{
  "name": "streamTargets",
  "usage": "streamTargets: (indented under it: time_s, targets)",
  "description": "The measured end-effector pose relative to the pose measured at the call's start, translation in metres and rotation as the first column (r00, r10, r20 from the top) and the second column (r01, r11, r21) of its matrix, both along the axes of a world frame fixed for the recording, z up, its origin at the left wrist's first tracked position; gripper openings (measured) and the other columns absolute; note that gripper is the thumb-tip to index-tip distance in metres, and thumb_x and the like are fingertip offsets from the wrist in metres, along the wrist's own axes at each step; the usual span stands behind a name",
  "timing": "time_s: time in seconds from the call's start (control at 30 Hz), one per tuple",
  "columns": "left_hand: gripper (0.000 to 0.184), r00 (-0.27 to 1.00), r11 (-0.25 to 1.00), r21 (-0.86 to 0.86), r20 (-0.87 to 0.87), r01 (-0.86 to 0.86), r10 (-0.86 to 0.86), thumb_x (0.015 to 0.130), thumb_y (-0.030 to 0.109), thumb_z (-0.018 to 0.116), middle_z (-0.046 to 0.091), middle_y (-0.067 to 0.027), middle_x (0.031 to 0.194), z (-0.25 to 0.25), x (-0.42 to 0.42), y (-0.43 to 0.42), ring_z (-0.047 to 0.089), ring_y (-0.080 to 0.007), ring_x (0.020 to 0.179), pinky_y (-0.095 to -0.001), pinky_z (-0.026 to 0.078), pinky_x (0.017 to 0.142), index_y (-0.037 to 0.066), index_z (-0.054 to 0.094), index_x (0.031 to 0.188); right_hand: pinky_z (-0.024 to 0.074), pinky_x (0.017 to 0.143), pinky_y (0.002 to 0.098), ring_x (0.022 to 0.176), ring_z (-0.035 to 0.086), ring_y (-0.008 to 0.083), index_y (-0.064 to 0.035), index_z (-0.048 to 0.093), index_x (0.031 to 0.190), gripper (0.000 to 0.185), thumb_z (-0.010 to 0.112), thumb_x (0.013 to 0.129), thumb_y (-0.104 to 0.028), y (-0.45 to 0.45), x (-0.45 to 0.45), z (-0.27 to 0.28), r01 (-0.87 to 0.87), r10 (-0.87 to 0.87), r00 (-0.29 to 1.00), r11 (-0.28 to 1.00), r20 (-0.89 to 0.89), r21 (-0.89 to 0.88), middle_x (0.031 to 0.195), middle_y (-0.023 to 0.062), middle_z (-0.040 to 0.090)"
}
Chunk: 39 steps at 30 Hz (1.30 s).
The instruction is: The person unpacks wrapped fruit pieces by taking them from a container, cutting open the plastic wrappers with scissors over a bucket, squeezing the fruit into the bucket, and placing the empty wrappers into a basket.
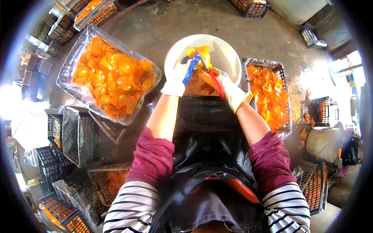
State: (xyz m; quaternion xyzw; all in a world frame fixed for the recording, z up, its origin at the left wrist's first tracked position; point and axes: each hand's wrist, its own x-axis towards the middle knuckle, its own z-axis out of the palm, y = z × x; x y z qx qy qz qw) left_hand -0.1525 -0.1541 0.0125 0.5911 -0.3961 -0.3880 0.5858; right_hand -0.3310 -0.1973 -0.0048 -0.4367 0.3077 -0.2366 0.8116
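A white glove with blue on it covers my left hand (180, 77), closed at the near left of a white round tub (169, 50). Its fingers pinch a shiny yellow-orange packet (205, 58). Whether the blue strip belongs to the glove or to a held item is unclear. My right hand (230, 88), in a white glove with a yellow cuff, is closed around a red-handled tool (218, 86). A thin dark blade reaches from it towards the packet. Orange-brown pieces (199, 84) lie low in the tub, partly hidden by my hands.
Left of the tub stands a plastic-lined crate (67, 75) full of orange packets. Another filled crate (286, 77) stands close on the right. Black crates (79, 134) are stacked at the lower left. More crates (324, 110) and a barrel (321, 144) are at the right.
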Motion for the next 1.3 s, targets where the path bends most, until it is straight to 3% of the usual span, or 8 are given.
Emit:
streamTargets:
  time_s: [0.1, 0.23, 0.47, 0.53, 0.67, 0.9, 1.17, 1.3]
  targets:
    - [0.03, 0.993, 1.0, -0.003, 0.115, -0.005, 0.006, 0.091, 0.013, 0.058, 0.066, -0.0063, 0.105, -0.034, 0.015, -0.014, 0.062, -0.0124, 0.09, -0.0232, 0.051, 0.074, -0.001, 0.061, 0.118, 0.0505, 0.081, 0.0226, 0.097, 0.063, 0.0139, -0.0023, 0.059, 0.123, 0.033, 0.055, 0.097, -0.022, 0.004, -0.002, 0.008, -0.09, 0.093, 0.996, 0.962, 0.0, -0.257, 0.109, 0.0068, 0.066]
    - [0.027, 0.993, 0.997, -0.079, -0.113, -0.023, 0.014, 0.093, 0.008, 0.053, 0.067, -0.0074, 0.107, -0.028, 0.009, -0.009, 0.062, -0.0123, 0.09, -0.0221, 0.051, 0.073, 0.001, 0.062, 0.117, 0.0489, 0.084, 0.022, 0.097, 0.063, 0.0137, -0.0018, 0.056, 0.126, 0.036, 0.055, 0.097, -0.022, 0.0, 0.005, 0.004, 0.082, -0.084, 0.996, 0.986, 0.008, 0.143, 0.112, 0.0073, 0.066]
    - [0.028, 0.94, 0.995, 0.014, 0.33, -0.095, 0.085, 0.09, 0.006, 0.054, 0.066, -0.0111, 0.11, -0.016, 0.008, -0.007, 0.063, -0.0164, 0.098, -0.025, 0.051, 0.079, 0.002, 0.062, 0.117, 0.0504, 0.083, 0.0245, 0.099, 0.061, 0.0157, -0.0004, 0.055, 0.125, 0.03, 0.046, 0.098, -0.01, 0.005, -0.005, 0.032, 0.101, -0.092, 0.994, 0.974, -0.053, 0.202, 0.116, 0.0085, 0.062]
    - [0.029, 0.685, 0.99, -0.059, 0.717, -0.13, 0.133, 0.088, 0.004, 0.055, 0.066, -0.0121, 0.111, 0.008, 0.002, 0.001, 0.063, -0.018, 0.1, -0.0267, 0.051, 0.082, 0.002, 0.062, 0.116, 0.0509, 0.081, 0.0257, 0.098, 0.061, 0.0167, -0.0002, 0.057, 0.122, 0.028, 0.044, 0.098, -0.008, 0.003, 0.004, 0.025, 0.214, -0.202, 0.974, 0.969, -0.103, 0.126, 0.112, 0.0082, 0.063]
    - [0.03, 0.846, 0.966, -0.228, 0.486, -0.119, 0.219, 0.086, 0.003, 0.057, 0.065, -0.0132, 0.112, 0.001, 0.004, -0.005, 0.063, -0.0204, 0.1, -0.0297, 0.05, 0.085, 0.002, 0.062, 0.115, 0.0473, 0.073, 0.0258, 0.088, 0.06, 0.0127, -0.0092, 0.063, 0.117, 0.028, 0.051, 0.096, -0.024, 0.002, -0.004, 0.014, 0.077, -0.245, 0.931, 0.857, -0.271, -0.51, 0.093, 0.0044, 0.065]
    - [0.032, 0.945, 0.978, -0.095, -0.29, -0.184, 0.149, 0.094, 0.017, 0.055, 0.064, -0.0121, 0.114, 0.045, 0.03, 0.043, 0.061, -0.0188, 0.103, -0.0307, 0.05, 0.087, -0.005, 0.059, 0.117, 0.0532, 0.074, 0.0252, 0.087, 0.066, 0.0187, 0.0015, 0.054, 0.124, 0.033, 0.048, 0.099, -0.019, -0.012, 0.004, -0.005, 0.418, -0.414, 0.907, 0.907, 0.072, -0.055, 0.107, 0.0133, 0.066]
    - [0.04, 0.949, 0.95, -0.014, -0.066, -0.311, 0.309, 0.088, 0.025, 0.065, 0.066, -0.0104, 0.111, -0.005, 0.125, 0.088, 0.061, -0.0197, 0.102, -0.0309, 0.047, 0.09, -0.001, 0.061, 0.118, 0.0378, 0.104, 0.0454, 0.116, 0.052, 0.0326, 0.0068, 0.046, 0.125, 0.069, 0.058, 0.088, -0.05, -0.021, -0.075, 0.02, 0.518, -0.703, 0.557, 0.71, 0.442, 0.477, 0.128, 0.0194, 0.052]
    - [0.048, 0.823, 0.958, 0.062, 0.53, -0.279, 0.205, 0.089, 0.037, 0.061, 0.062, -0.0179, 0.119, -0.044, 0.158, 0.089, 0.059, -0.0324, 0.112, -0.0384, 0.046, 0.094, 0.002, 0.058, 0.122, 0.039, 0.105, 0.0429, 0.116, 0.053, 0.0296, 0.009, 0.05, 0.124, 0.071, 0.06, 0.086, -0.05, -0.015, -0.068, 0.035, 0.463, -0.647, 0.595, 0.761, 0.477, 0.455, 0.123, 0.0166, 0.058]
